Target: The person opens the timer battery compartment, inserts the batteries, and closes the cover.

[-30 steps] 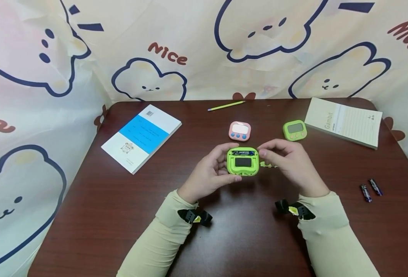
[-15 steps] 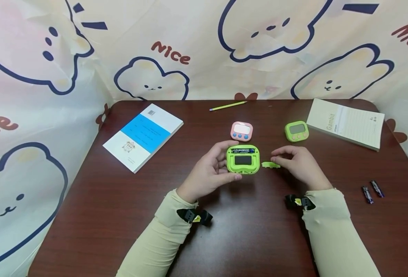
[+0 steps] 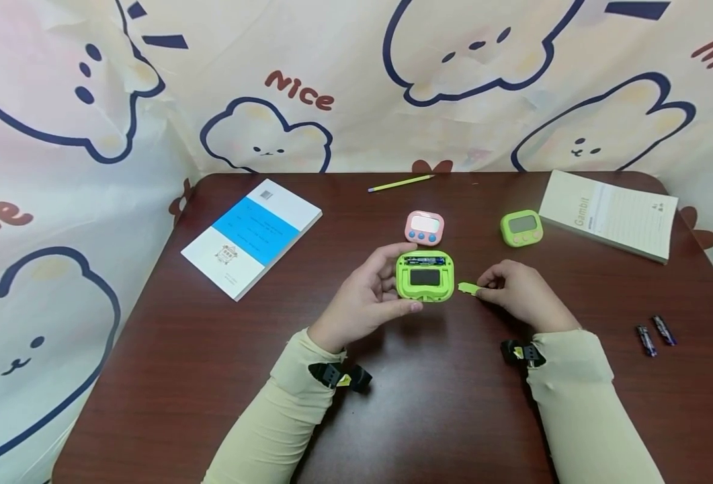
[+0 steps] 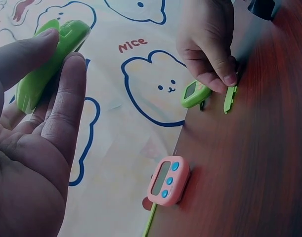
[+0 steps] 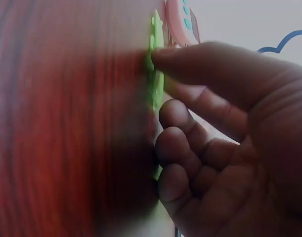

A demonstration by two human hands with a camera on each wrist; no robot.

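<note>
In the head view my left hand (image 3: 365, 299) grips a green digital timer (image 3: 425, 276) by its left side, thumb below and fingers above. Its back faces up with the battery compartment uncovered, and dark batteries (image 3: 425, 261) sit in the slot along the top. Just to its right, my right hand (image 3: 522, 294) pinches a small green battery cover (image 3: 468, 288) between thumb and forefinger. The cover (image 4: 230, 98) appears edge-on in the left wrist view, low over the table. In the right wrist view the thumb lies across the cover (image 5: 158, 81), with the other fingers curled below.
A pink timer (image 3: 425, 228) and a second green timer (image 3: 521, 228) stand behind the hands. Two loose batteries (image 3: 655, 335) lie at the right. Farther out are a blue-and-white book (image 3: 251, 238), a cream notebook (image 3: 610, 215) and a pencil (image 3: 401, 183).
My right hand has moved right, away from the held timer's edge, and taken hold of the battery cover, which is now slightly turned. The left hand keeps its grip on the timer.
</note>
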